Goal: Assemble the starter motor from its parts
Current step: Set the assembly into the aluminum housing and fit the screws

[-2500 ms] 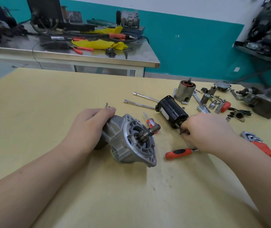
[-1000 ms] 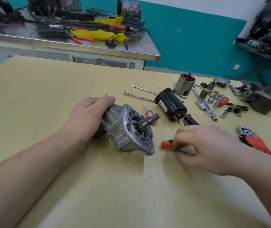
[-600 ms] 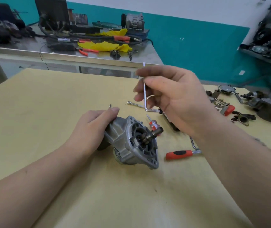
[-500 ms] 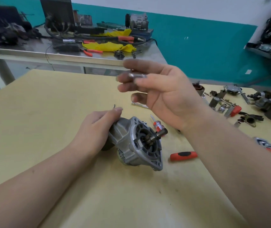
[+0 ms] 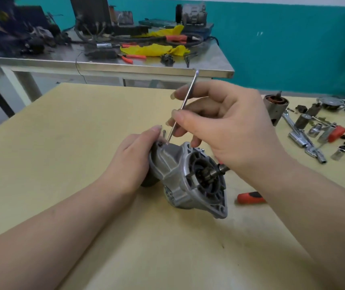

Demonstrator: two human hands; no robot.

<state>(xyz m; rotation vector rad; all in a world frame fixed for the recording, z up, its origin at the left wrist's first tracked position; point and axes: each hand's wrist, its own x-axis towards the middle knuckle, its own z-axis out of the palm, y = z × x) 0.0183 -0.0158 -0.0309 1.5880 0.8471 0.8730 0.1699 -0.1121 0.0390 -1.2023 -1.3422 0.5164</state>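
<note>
Up above the motor housing, the right hand pinches a thin metal rod between thumb and curled fingers; the rod tilts, with its lower tip touching the top of the housing just beside the left thumb. Meanwhile the left hand grips the rear of the housing, fingers wrapped round it, holding it on the yellow table with its open front and shaft facing right. Both forearms reach in from the near edge. A red-handled tool lies under the right wrist.
</note>
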